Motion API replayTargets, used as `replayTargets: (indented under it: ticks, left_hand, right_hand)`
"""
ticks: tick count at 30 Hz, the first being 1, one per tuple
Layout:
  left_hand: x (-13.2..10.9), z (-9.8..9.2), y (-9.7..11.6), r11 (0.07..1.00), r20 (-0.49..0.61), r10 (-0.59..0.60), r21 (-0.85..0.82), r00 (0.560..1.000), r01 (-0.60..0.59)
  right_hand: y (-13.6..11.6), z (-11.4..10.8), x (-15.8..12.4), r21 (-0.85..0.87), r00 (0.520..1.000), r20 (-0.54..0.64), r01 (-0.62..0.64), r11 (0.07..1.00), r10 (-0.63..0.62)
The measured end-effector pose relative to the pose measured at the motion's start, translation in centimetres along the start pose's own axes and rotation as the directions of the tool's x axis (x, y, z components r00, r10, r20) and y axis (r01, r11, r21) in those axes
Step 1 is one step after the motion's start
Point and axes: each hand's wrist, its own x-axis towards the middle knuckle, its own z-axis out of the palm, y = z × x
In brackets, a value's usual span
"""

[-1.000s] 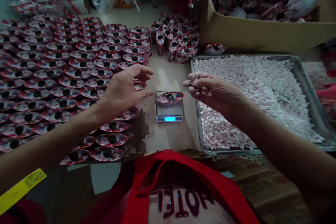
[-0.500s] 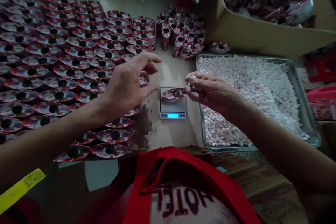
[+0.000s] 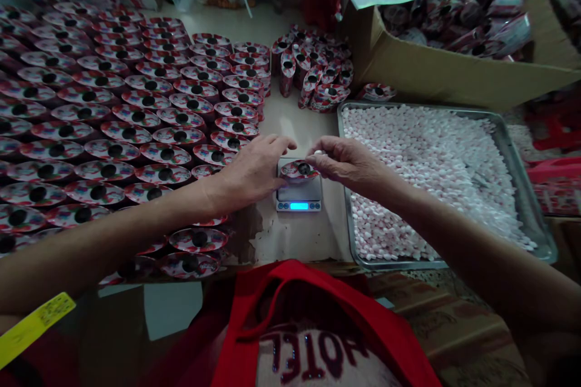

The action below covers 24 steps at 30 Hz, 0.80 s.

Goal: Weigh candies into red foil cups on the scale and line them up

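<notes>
A small digital scale point(image 3: 287, 192) with a lit blue display sits in the middle of the table. On its plate stands a red and white printed pouch-like pack point(image 3: 290, 172), pointed-oval on top with a dark round hole. My left hand point(image 3: 252, 170) is just left of the pack, fingers and thumb apart with nothing between them. At the pack's right end, my right hand point(image 3: 347, 160) has its fingertips pinched together. A white candy-like piece point(image 3: 318, 152) shows at those fingertips; whether the hand holds more is hidden.
Rows of similar packs point(image 3: 109, 170) cover the left of the table. More packs point(image 3: 313, 66) cluster behind the scale. On the right, a metal tray point(image 3: 547, 248) holds many white pieces point(image 3: 426, 175). Behind it stands a cardboard box point(image 3: 436, 66) filled with packs.
My left hand has moved right and toward me, up beside the pack on the scale. My right hand has shifted slightly left, closer over the pack. The view has tilted a little.
</notes>
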Motion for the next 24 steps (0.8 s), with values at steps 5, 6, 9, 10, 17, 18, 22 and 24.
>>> replayTargets:
  ticks: [5, 6, 9, 10, 17, 18, 22, 24]
  left_hand:
    - [-0.1, -0.7, -0.2, 0.999, 0.016, -0.042, -0.024, 0.999, 0.043]
    - [-0.2, -0.8, -0.2, 0.998, 0.016, -0.047, -0.029, 0.999, 0.048]
    - [-0.1, -1.0, -0.3, 0.998, 0.003, -0.039, -0.041, 0.999, 0.039]
    - [-0.1, -1.0, -0.4, 0.999, -0.005, -0.030, -0.045, 1.000, 0.030]
    - [0.1, -1.4, -0.7, 0.997, -0.020, 0.011, -0.074, 1.000, -0.013]
    - [0.0, -1.5, -0.7, 0.997, -0.009, 0.002, -0.075, 1.000, -0.003]
    - [-0.2, -2.3, -0.3, 0.997, 0.045, -0.052, -0.046, 0.998, 0.054]
    - [-0.2, -2.5, -0.1, 0.998, 0.081, -0.056, -0.021, 0.995, 0.058]
  right_hand:
    - [0.4, 0.4, 0.8, -0.200, 0.998, 0.033, 0.053, 0.978, -0.048]
    - [0.5, 0.4, 0.8, -0.232, 0.998, 0.036, 0.053, 0.971, -0.046]
    - [0.7, 0.4, 0.5, -0.342, 0.997, 0.037, 0.072, 0.937, -0.063]
    - [0.6, 0.4, 0.4, -0.381, 0.997, 0.037, 0.080, 0.921, -0.072]
    - [-0.2, 1.2, -0.5, -0.520, 0.990, 0.048, 0.137, 0.843, -0.131]
    - [-0.3, 1.3, -0.5, -0.505, 0.990, 0.034, 0.133, 0.853, -0.134]
    - [-0.5, 0.7, -0.4, -0.295, 0.993, -0.083, 0.061, 0.954, -0.089]
    - [-0.7, 0.3, -0.4, -0.177, 0.991, -0.123, 0.026, 0.984, -0.049]
